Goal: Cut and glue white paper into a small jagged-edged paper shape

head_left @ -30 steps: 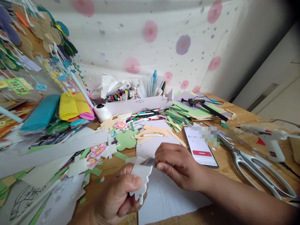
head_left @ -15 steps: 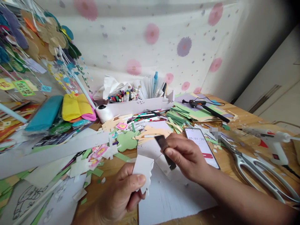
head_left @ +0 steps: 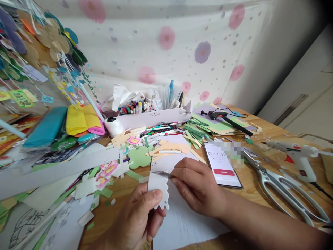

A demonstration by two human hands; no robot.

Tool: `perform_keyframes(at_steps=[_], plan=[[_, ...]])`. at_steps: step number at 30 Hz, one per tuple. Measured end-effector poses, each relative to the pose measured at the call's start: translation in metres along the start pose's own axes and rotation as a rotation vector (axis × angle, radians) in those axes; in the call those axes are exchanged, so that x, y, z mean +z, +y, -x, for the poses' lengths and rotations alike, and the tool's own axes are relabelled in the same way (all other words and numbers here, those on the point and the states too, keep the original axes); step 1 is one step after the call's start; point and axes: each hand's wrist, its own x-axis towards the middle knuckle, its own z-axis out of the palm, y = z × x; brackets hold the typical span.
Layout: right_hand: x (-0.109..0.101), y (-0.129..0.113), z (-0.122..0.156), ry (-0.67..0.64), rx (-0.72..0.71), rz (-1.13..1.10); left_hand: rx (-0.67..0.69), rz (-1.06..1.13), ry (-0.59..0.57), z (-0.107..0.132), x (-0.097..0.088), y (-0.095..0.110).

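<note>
My left hand (head_left: 142, 211) grips a small white piece of paper (head_left: 156, 184), its thumb pressed flat on the front. The paper's right and lower edges are cut in a wavy, jagged outline. Between the fingers of my right hand (head_left: 196, 185) is a thin, dark, flat blade (head_left: 161, 173), whose rear part my fingers hide. The blade lies across the top edge of the paper and seems to touch it. Beneath both hands lies a large white sheet (head_left: 182, 222) on the wooden table.
A phone (head_left: 221, 166) showing a timer lies beyond my right wrist. Large scissors (head_left: 281, 187) and a white glue gun (head_left: 299, 156) are at the right. Paper scraps (head_left: 104, 173) cover the left side. A box of markers (head_left: 153, 118) stands at the back.
My right hand has moved left and slightly down, bringing the blade from apart to the paper's top edge. The small cut piece under the blade is no longer seen. My left hand stays nearly still.
</note>
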Motion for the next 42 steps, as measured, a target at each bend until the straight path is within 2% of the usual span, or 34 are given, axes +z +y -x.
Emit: perform_keyframes(at_steps=[8, 13, 17, 19, 24, 29, 34, 37, 42], plan=[[0.003, -0.001, 0.005, 0.056, -0.012, 0.083, -0.026, 0.016, -0.028, -0.001, 0.004, 0.002], [-0.001, 0.005, -0.001, 0.156, 0.199, -0.130, -0.050, -0.076, 0.012, -0.003, -0.002, 0.005], [-0.002, 0.009, -0.006, -0.008, 0.261, -0.367, -0.061, -0.251, -0.056, -0.008, -0.008, 0.012], [-0.003, 0.009, -0.007, -0.044, 0.272, -0.410, -0.048, -0.281, -0.064, -0.011, -0.009, 0.016], [-0.004, 0.009, -0.005, -0.014, 0.220, -0.326, 0.088, -0.129, 0.084, -0.015, -0.003, 0.020], [-0.003, 0.006, -0.003, 0.015, 0.148, -0.214, 0.128, 0.016, 0.179, -0.012, 0.004, 0.018], [-0.001, 0.005, -0.001, 0.012, 0.058, -0.106, 0.130, -0.046, 0.149, -0.008, 0.005, 0.018], [-0.001, 0.005, 0.000, 0.012, 0.034, -0.057, 0.118, -0.048, 0.106, -0.008, 0.006, 0.018], [-0.002, 0.003, 0.001, 0.019, 0.003, -0.001, 0.091, -0.035, 0.105, -0.007, 0.006, 0.019]])
